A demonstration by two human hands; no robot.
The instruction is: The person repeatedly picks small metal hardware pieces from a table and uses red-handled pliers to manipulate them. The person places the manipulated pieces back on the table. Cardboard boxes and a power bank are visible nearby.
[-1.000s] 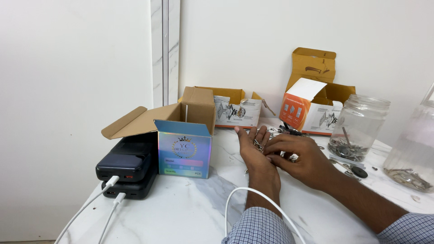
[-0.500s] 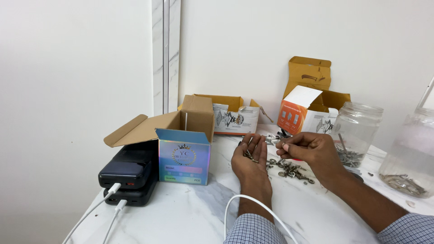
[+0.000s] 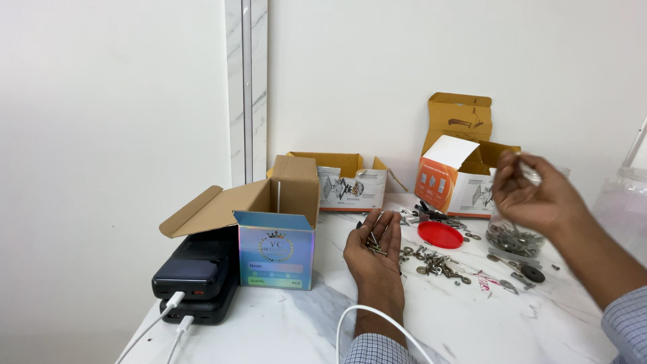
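Far left of the frame, two black power banks (image 3: 195,283) sit stacked with white cables (image 3: 165,320) plugged in, and just beside them stands the open box with the shiny blue front (image 3: 275,253) — none of that has budged since a second ago.

Moving to the centre: the left hand (image 3: 375,253) is turned palm up now, fingers loosely apart and cupped, with a small cluster of metal screws (image 3: 375,244) lying across the palm and the base of the fingers. Half a second ago that hand was hunched over the pile beside the other; now it has rolled open — to my eye it serves as a tray for picked pieces.

Just right of it, the loose heap of screws and washers (image 3: 438,263) is spread on the marble table (image 3: 283,330), with a red lid (image 3: 439,234) touching its upper edge.

Right of centre, the big change — the right hand (image 3: 532,195) has lifted well clear of the heap and hangs above the glass jar (image 3: 515,232), which holds more hardware at its bottom. Its fingertips (image 3: 515,160) are pinched together at the top; whether a piece sits between them is too small to tell. So sorted pieces look split between palm and jar.

Behind, an orange-and-white carton (image 3: 451,182) stands open.
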